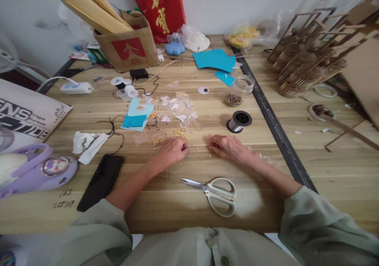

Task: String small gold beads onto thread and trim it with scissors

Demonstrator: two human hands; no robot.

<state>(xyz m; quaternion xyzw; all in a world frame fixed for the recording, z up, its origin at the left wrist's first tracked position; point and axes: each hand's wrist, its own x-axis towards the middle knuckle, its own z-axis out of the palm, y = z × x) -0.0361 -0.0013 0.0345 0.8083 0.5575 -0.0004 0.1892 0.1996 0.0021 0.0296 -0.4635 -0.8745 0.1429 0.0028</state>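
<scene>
Fine strand with small gold ring about midway, running left to right over bench between left hand and right hand; each grip pinched closed, apparently on its ends.

Both bare forearms angle inward from the table's near edge, left hand and right hand curled closed, facing each other slightly apart.

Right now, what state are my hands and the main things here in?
Left hand: fingers curled, seemingly pinching a thin strand
Right hand: curled, at the strand's other end
Scissors: lying flat, unheld
Phone: flat, no lit screen showing
Wire spool: standing on end
Jar: upright, beads at bottom
Brown paper bag: open, envelopes sticking out
</scene>
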